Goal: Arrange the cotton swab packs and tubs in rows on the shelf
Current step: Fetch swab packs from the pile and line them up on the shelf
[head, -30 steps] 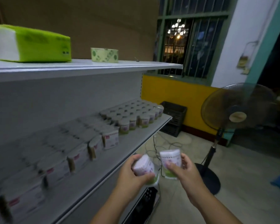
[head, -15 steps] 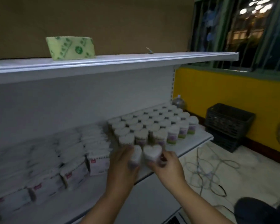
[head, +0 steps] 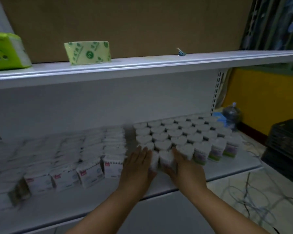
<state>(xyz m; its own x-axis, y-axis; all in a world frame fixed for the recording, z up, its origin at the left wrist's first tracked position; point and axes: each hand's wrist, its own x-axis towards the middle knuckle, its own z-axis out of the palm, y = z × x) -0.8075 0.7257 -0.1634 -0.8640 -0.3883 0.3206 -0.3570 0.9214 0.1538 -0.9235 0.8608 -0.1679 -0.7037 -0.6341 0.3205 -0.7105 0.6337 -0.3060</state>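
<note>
Two white heart-topped cotton swab tubs (head: 165, 158) stand side by side at the front left corner of the tub block (head: 181, 134) on the lower shelf (head: 159, 189). My left hand (head: 136, 168) lies against the left tub's left side with its fingers fairly straight. My right hand (head: 186, 168) lies against the right tub's right side, fingers extended toward the block. Left of the tubs, rectangular white swab packs (head: 85, 159) with red marks sit in rows; they are blurred.
The upper shelf (head: 142, 66) carries a green tape roll (head: 88, 52), a green tissue pack (head: 6, 50) and a small clip (head: 181, 52). Past the shelf's right end are a water bottle (head: 231, 114), a dark crate (head: 286, 149), a yellow wall and loose cables on the floor.
My hands carried the two tubs from in front of the shelf onto it and set them against the block's front left corner. The view turned left and closer.
</note>
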